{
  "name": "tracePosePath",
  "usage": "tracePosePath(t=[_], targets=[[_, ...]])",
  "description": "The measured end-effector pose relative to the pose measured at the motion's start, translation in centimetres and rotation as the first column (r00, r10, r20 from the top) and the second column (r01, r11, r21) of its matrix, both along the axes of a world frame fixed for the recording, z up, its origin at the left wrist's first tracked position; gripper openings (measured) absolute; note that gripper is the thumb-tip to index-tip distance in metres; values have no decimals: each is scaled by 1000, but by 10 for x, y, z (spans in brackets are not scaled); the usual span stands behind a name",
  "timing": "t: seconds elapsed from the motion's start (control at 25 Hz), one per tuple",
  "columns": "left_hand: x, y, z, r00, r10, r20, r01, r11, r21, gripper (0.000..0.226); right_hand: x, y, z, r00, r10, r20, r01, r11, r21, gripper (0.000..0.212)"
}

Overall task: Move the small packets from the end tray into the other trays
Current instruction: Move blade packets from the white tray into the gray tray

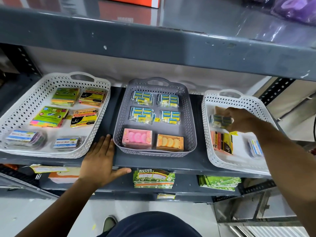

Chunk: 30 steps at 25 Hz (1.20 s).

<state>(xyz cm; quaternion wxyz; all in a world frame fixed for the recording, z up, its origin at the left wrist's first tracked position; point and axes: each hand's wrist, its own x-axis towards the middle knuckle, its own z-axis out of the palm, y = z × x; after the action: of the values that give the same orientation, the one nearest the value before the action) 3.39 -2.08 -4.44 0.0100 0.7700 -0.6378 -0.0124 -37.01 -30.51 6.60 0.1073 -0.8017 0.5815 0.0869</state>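
My right hand [239, 119] pinches an eraser packet [220, 120] above the right white tray [207, 134]; the grey tray [119, 117] lies leftward. My left hand [100, 159] rests spread flat on the shelf [193, 164].

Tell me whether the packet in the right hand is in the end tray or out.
Out: the right hand holds the packet lifted above the end tray.
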Motion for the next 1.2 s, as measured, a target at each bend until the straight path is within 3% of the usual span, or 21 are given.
tracePosePath(t=[0.12,0.2,0.32,0.4,0.48,0.6,0.68,1.08,1.2], targets=[[0,0,1,1000,-4,0,4,1000,2,120,-5,-2,35,986,-86,143,102,989,-106,69],[0,0,1,1000,-6,-3,6,1000,1,120,14,1,53,945,-87,316,146,975,-169,69],[-1,0,1,1000,-5,-4,5,1000,3,119,76,11,54,891,95,444,-25,987,-161,71],[-1,1,2,1000,-3,-6,3,1000,8,119,122,20,41,908,191,373,-160,981,-112,72],[-1,1,4,1000,-1,-8,2,1000,15,119,157,26,22,947,247,205,-238,969,-68,72],[-1,1,4,999,5,-32,-4,1000,20,119,181,31,1,961,275,-32,-277,959,-67,71],[-1,1,4,999,6,-34,-5,1000,31,119,184,32,-3,960,270,-72,-275,958,-75,72],[0,1,1,1000,-17,-20,17,1000,16,119,181,29,-10,964,260,-55,-263,963,-60,76],[2,1,-1,1000,-24,-11,24,1000,6,119,160,19,12,943,193,271,-176,981,-85,79]])
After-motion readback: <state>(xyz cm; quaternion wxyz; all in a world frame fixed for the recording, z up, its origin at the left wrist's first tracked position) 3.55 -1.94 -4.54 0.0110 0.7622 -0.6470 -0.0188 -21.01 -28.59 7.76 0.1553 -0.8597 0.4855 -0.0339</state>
